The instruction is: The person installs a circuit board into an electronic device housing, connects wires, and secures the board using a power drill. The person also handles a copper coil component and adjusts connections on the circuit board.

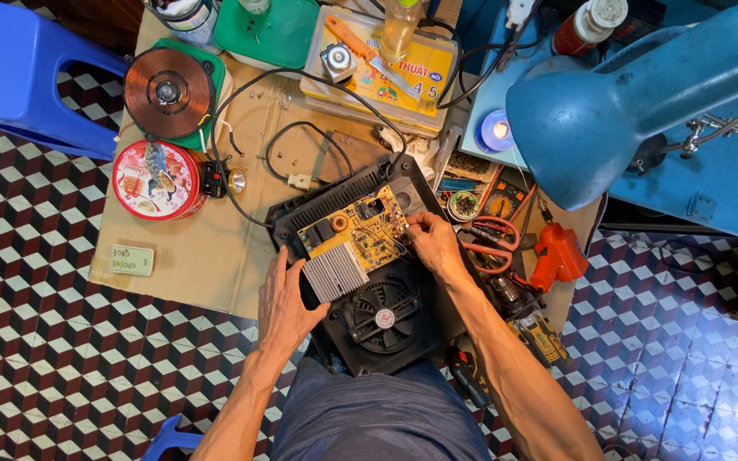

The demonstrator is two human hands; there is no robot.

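Head view: 2 hands (282, 299) (434, 243), 1 circuit board (356, 235).

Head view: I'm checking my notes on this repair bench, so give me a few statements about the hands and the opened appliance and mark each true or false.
1. The left hand lies flat on the edge of the black housing. True.
2. The right hand is at the right edge of the yellow circuit board. True.
3. The round fan sits farther from the person than the circuit board. False: it sits nearer the person, below the board in the picture.
4. The copper coil is fitted inside the housing. False: it lies apart, at the upper left on the cardboard.
5. The red round tin lies left of the housing. True.
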